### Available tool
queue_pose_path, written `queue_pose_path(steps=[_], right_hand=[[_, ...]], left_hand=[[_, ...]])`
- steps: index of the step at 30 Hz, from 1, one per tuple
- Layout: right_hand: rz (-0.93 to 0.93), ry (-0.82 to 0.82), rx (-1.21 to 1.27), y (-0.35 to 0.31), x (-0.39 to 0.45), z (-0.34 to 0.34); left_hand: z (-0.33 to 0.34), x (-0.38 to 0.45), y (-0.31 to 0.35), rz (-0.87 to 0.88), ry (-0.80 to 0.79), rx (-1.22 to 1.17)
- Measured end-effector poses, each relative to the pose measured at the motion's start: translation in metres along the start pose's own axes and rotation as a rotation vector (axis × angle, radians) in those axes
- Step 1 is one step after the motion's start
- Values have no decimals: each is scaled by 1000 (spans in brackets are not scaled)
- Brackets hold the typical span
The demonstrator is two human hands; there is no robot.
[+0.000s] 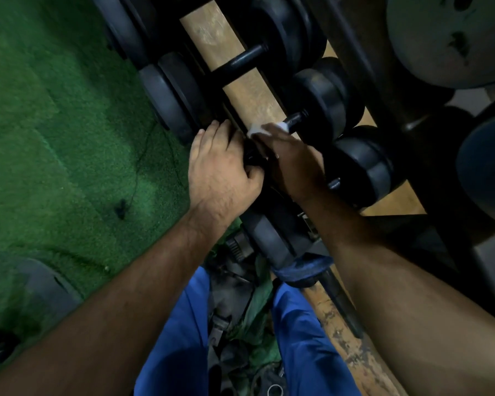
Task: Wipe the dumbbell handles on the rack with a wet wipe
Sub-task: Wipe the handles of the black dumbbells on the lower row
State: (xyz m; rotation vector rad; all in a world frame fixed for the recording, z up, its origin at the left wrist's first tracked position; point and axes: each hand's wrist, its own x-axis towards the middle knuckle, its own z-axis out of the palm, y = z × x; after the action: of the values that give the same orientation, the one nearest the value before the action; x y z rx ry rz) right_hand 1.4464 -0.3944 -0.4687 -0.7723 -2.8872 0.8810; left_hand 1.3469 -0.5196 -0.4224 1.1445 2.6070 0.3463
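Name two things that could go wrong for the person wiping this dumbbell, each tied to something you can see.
1. The left hand grips beside a heavy dumbbell head; if the weight rolls, fingers could be pinched.
2. The wet wipe sits bunched under the right hand, so parts of the handle may go unwiped.

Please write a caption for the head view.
Right hand wipes a dumbbell handle with a wet wipe; left hand steadies it.

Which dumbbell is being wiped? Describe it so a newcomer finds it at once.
Start at the dumbbell rack's wooden rail that runs diagonally beside the green floor. Three dumbbells cross it; take the middle dumbbell. It alone has the right hand pressing a white wipe on its handle, while the left hand grips its near end.
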Motion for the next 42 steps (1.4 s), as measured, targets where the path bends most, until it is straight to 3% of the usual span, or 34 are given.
queue_pose_path(steps=[2, 3, 6, 7, 11, 15, 19, 23, 29, 31, 34, 37, 42], right_hand=[[-103, -109, -10, 8, -5, 7], [-44, -112, 28, 18, -4, 8], [293, 205, 163, 38, 4, 9], [281, 208, 130, 35, 5, 12], [284, 89, -82, 24, 9, 15], [117, -78, 146, 47, 6, 6], [376, 160, -163, 15, 4, 24], [338, 351, -169, 15, -5, 18], [469, 522, 340, 5, -13, 31], [620, 585, 509, 3, -14, 30], [885, 513, 725, 1, -9, 29], [1093, 523, 1118, -1, 9, 22], [1259, 570, 1205, -5, 29, 17]], left_hand=[[1, 4, 3, 19, -16, 8], [4, 5, 6, 37, -21, 19], [13, 10, 9, 78, -8, 38], [15, 11, 9, 80, -3, 42], [18, 11, 9, 75, -26, 52], [19, 10, 8, 92, 12, 33], [19, 10, 7, 94, 2, 40], [18, 10, 7, 105, -4, 41], [16, 10, 9, 71, 7, -6], [16, 10, 9, 71, 16, -12], [16, 10, 10, 72, 7, -2], [16, 10, 11, 69, 6, 12], [14, 9, 13, 60, -18, 32]])
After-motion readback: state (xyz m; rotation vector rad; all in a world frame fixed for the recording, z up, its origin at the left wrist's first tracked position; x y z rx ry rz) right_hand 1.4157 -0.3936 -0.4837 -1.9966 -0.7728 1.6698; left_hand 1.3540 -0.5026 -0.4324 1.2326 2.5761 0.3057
